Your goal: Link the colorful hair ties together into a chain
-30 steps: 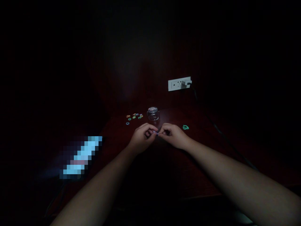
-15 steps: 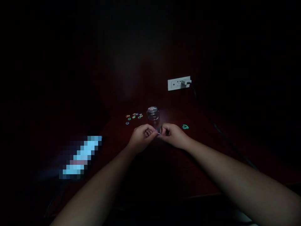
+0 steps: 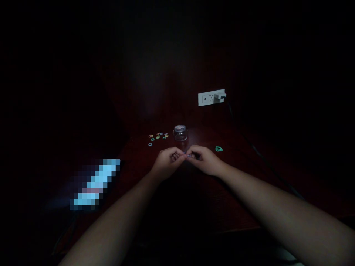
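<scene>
My left hand (image 3: 168,159) and my right hand (image 3: 204,159) meet fingertip to fingertip over the table, both closed in a pinch. Between them is a small purple hair tie (image 3: 189,155), mostly covered by the fingers. Just beyond stands a small clear jar (image 3: 180,135) with its lid on. Several small coloured hair ties (image 3: 158,137) lie loosely to the left of the jar. To the right of my right hand, some green hair ties (image 3: 219,149) lie linked or heaped together; which, I cannot tell.
A lit, pixelated screen (image 3: 97,184) lies at the left of the dark red table (image 3: 222,207). On the wall behind is a white socket (image 3: 206,98) with a plug in it. A dark cable (image 3: 266,162) runs down along the right side.
My right fingertips have moved slightly left, closing the small gap to my left fingertips. The hair tie stays between the hands, and the things on the table have not moved.
</scene>
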`<state>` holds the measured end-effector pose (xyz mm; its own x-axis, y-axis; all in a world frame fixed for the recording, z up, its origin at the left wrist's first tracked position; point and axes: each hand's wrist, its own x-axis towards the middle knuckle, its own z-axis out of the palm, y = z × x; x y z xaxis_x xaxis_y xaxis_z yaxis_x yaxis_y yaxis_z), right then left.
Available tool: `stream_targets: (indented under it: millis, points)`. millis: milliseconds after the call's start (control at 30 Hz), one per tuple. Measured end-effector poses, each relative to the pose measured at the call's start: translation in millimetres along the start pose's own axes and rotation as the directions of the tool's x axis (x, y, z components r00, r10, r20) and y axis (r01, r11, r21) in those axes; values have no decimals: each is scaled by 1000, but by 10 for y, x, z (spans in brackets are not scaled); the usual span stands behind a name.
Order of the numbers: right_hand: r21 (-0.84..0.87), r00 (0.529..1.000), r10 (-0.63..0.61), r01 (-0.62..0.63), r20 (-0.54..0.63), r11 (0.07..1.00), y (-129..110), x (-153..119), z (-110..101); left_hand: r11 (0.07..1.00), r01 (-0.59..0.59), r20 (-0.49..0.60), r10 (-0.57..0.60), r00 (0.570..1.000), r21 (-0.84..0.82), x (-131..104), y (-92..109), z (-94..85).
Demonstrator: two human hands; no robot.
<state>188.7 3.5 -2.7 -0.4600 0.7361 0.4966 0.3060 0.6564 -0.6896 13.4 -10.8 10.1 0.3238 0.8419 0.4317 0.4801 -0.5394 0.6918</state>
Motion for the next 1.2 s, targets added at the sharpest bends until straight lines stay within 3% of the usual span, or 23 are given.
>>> stream_targets:
  millis: [600, 1033, 1200]
  points:
    - [-24, 992, 79, -82, -100, 996, -75, 19, -42, 1000, 28, 34, -28, 999, 4, -2, 8, 9]
    - [48, 998, 61, -63, 30, 997, -25, -7, 15, 999, 45, -83, -45, 996, -4, 27, -62, -2]
    - [50, 997, 68, -70, 24, 996, -44, -8, 3, 998, 41, -50, -43, 998, -47, 22, -48, -1]
